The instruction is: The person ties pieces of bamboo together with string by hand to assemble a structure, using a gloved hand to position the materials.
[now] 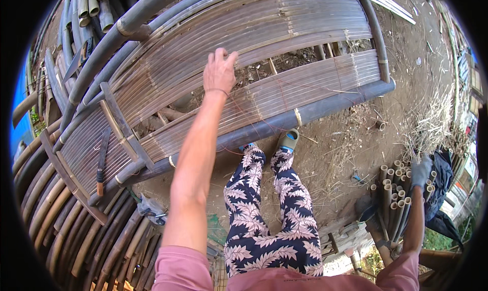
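My left hand point(220, 72), bare, reaches over the bamboo bench point(254, 133), above the edge of the far slat panel point(203, 34). Its fingers are curled together; what they hold, if anything, is too small to make out. Thin red string point(274, 85) trails across the near slat panel point(315, 82) close to my wrist. A gap between the two panels shows the ground below. Off to the right, my right hand point(421, 172) wears a grey glove, beside a bundle of upright bamboo tubes point(394, 189) and black sheeting point(441, 181). Its fingers are not clear.
A machete point(103, 159) lies on the bench's left end; another blade point(76, 65) hangs near the far-left poles. Bamboo poles point(66, 225) are stacked at left. Split white strips point(389, 4) lie far right, dry straw point(432, 123) on the dirt. My feet stand against the bench's front rail.
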### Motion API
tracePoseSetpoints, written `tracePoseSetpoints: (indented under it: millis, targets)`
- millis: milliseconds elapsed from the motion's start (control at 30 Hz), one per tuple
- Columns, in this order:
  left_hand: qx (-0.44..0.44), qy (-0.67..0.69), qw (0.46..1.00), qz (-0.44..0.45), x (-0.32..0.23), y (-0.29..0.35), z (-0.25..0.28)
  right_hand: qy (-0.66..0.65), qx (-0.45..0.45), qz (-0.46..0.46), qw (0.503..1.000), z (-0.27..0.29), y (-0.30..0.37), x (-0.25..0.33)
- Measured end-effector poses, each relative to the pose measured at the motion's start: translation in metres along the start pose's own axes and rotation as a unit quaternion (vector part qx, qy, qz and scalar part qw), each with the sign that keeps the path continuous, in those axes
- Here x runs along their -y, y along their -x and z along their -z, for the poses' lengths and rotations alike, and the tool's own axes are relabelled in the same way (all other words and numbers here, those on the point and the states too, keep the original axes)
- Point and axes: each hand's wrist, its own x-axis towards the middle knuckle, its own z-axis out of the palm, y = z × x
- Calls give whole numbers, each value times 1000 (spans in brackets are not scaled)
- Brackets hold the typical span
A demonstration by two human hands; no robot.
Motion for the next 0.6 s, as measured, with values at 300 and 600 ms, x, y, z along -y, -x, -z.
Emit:
tracePoseSetpoints:
  millis: [300, 600]
  targets:
    - [79, -186, 958, -205, 49, -20, 10, -348, 213, 268, 873, 42, 171, 235]
    - [158, 505, 837, 136, -205, 216, 245, -804, 572, -28, 161, 185, 205, 350]
